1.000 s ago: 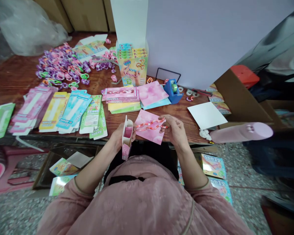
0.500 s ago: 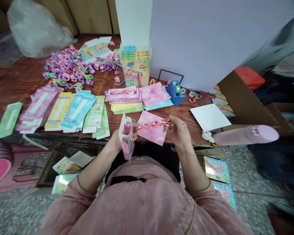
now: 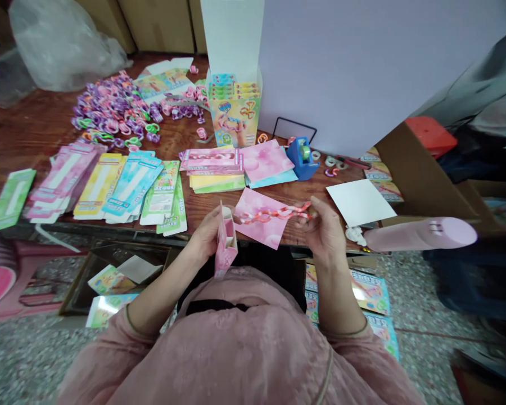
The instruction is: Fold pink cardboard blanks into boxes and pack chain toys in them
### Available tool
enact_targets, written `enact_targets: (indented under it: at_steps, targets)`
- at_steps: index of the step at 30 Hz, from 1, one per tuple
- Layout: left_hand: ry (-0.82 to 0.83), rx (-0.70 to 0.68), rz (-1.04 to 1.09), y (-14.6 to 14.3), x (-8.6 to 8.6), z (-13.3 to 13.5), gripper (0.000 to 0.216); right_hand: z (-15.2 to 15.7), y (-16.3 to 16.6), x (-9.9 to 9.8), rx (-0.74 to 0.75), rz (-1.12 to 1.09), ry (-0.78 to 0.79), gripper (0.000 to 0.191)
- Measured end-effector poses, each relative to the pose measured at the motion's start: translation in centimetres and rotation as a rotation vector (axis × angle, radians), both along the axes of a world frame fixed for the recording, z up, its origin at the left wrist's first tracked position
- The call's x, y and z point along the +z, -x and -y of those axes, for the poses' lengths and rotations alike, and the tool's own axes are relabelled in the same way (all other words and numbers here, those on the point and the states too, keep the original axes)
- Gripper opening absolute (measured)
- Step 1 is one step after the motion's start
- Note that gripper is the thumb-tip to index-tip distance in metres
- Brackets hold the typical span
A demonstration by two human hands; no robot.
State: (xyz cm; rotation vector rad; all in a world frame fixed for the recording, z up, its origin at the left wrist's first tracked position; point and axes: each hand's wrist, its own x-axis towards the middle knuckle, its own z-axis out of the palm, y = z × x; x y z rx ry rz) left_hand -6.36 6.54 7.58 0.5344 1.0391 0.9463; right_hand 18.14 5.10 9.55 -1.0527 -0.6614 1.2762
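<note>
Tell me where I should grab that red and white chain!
Likely best: pinch the chain by its right end, coming from the right like the right hand does. That thin end reaches past the pink paper, leaving room around it.

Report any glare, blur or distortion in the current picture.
Head view: white glare washes out part of the printed box at lower right. Head view: the pink bottle near the right edge looks stretched, perhaps by a wide lens. Head view: the red-and-white chain looks slightly soft, its fine detail unclear.
</note>
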Motion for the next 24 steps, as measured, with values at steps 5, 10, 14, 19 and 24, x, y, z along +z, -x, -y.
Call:
enact_targets:
  at_steps: [5,10,14,19,24]
  targets:
    - [-0.020,-0.121,-0.116,-1.0,-1.9,3.4,0.050,0.7,-2.1,1.1,-0.096,0.009,-0.055,0.033]
    - [-0.304,-0.334,-0.210,0.8,-3.5,6.9,0.070,2.1,-2.9,1.4,-0.140,0.061,-0.081,0.030]
    - [-0.555,-0.684,-0.419,2.5,-2.5,8.0,0.120,2.6,-2.9,1.4,-0.132,0.102,-0.118,0.028]
    - [-0.680,-0.494,-0.698,2.7,-1.1,6.7,0.089,2.7,-2.7,3.1,-0.150,0.098,-0.177,0.023]
    - [-0.804,-0.188,-0.615,4.3,-1.5,4.2,0.086,4.2,-2.4,6.8,-0.187,0.069,-0.275,0.027]
